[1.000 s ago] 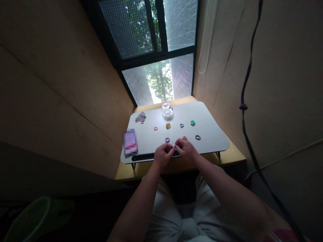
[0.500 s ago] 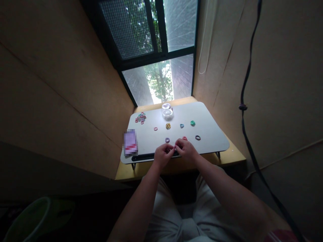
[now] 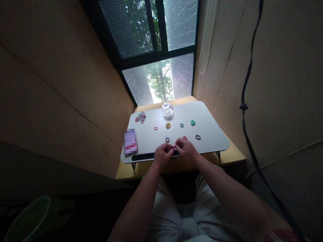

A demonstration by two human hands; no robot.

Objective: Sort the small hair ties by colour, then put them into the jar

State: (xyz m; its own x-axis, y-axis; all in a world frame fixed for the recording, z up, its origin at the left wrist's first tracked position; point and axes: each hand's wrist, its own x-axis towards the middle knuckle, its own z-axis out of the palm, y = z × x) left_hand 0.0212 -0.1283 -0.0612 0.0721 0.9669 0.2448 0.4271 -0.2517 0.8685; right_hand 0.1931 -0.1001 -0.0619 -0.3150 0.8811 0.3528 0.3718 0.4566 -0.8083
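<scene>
Above the front edge of the white folding table (image 3: pixel 148 141), my left hand (image 3: pixel 163 154) and my right hand (image 3: pixel 186 149) meet with fingertips pinched together. Whatever sits between them is too small to make out. Just beyond my left hand lies a purple ring-shaped band (image 3: pixel 167 139). A red band (image 3: pixel 185 137) is partly hidden behind my right hand, and a dark band (image 3: pixel 198 137) lies to its right. Farther back is a row of a pink band (image 3: pixel 155 128), a yellow bundle (image 3: pixel 168 125), a blue band (image 3: pixel 182 125) and a green bundle (image 3: pixel 192 123).
A mixed pile of coloured bands (image 3: pixel 140 117) lies at the back left. Near the window stands a clear container (image 3: pixel 167 111). A blurred purple packet (image 3: pixel 130 142) is at the left edge. A black strip (image 3: pixel 143 157) runs along the front; a dark cord (image 3: pixel 246 84) hangs at right.
Both hands stay pinched together in the same place. The view has shifted very slightly; the things on the table have not visibly moved.
</scene>
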